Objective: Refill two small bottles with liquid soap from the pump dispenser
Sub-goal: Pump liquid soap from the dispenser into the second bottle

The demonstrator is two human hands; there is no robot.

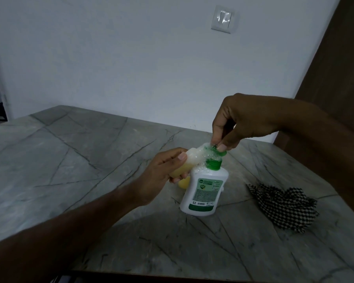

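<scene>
A: Standing on the marble table, the pump dispenser has its green pump head pinched by the right hand.

B: A small bottle is gripped, tilted against the foamy nozzle, by the left hand.

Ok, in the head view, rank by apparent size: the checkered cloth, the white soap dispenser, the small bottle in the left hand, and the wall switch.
1. Checkered cloth
2. White soap dispenser
3. Small bottle, partly hidden by the left hand, and the wall switch, which is farther away: too close to rank.
</scene>
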